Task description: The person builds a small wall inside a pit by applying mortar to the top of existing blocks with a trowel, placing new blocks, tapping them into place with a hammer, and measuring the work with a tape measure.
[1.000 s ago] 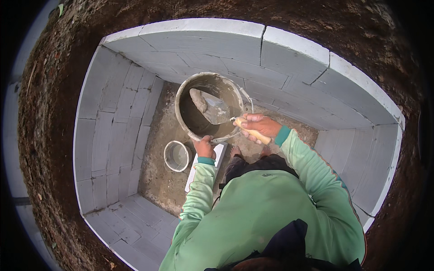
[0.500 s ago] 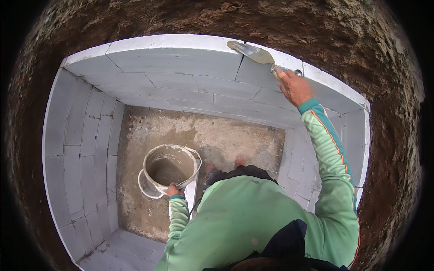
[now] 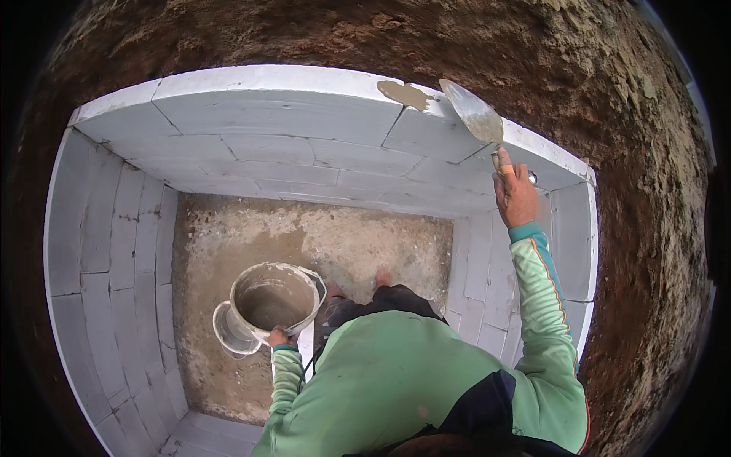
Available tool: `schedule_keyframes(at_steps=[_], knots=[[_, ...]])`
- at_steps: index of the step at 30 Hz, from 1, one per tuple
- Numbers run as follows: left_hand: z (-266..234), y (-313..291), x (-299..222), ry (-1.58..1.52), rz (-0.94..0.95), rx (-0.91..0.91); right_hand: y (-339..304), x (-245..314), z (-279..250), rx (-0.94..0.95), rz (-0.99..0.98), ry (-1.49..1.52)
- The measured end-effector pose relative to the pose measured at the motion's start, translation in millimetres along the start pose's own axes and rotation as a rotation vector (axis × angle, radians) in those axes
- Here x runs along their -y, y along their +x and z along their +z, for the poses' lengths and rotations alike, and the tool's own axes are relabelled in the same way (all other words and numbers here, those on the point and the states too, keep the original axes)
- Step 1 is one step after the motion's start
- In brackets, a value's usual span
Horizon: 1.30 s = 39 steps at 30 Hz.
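Observation:
My right hand (image 3: pixel 518 196) is closed round the handle of a trowel (image 3: pixel 468 107); its broad blade, smeared with grey mortar, is tilted over the top edge of the far block wall (image 3: pixel 285 114). Left of the blade, a flat patch of wet mortar (image 3: pixel 406 94) lies across a joint on the wall's top. Low on the left, my left hand (image 3: pixel 279 337) grips the near rim of a mortar-coated bucket (image 3: pixel 237 293). Grey wet mortar (image 3: pixel 276 306) sits inside it.
A smaller white pail (image 3: pixel 226 333) stands beside the bucket, and a white block (image 3: pixel 306 349) shows under its near side. Pale block walls enclose the stained concrete floor (image 3: pixel 343 232) where my bare feet (image 3: pixel 382 276) stand. A brown earth bank (image 3: pixel 304 38) rises behind the far wall.
The trowel has moved right and toward me, off the wall joint, leaving a mortar patch there. My left hand stays on the bucket rim. The whole view has shifted slightly.

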<state>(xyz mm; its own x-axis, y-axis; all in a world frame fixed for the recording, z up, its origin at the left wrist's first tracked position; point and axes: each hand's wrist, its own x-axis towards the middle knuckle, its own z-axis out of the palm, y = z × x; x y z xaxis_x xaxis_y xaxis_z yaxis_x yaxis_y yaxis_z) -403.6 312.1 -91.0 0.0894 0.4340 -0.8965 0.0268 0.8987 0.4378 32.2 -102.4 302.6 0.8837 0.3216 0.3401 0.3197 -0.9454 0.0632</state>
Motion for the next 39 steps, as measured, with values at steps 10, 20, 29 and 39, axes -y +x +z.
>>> schedule_keyframes(at_steps=[10,20,29,39], knots=[[31.4,-13.9,-23.8,0.117,0.041,0.084,28.2,32.9,56.1,0.019,-0.094,-0.091],[43.2,-60.5,34.5,0.049,0.134,0.117,-58.8,-164.6,62.3,0.065,0.149,-0.091],[114.9,-181.2,56.4,0.232,0.271,0.362,-169.9,-283.6,46.0,-0.193,0.319,0.192],[202.8,-311.0,72.2,0.542,0.539,0.678,-112.2,40.2,84.6,0.489,-0.205,0.449]])
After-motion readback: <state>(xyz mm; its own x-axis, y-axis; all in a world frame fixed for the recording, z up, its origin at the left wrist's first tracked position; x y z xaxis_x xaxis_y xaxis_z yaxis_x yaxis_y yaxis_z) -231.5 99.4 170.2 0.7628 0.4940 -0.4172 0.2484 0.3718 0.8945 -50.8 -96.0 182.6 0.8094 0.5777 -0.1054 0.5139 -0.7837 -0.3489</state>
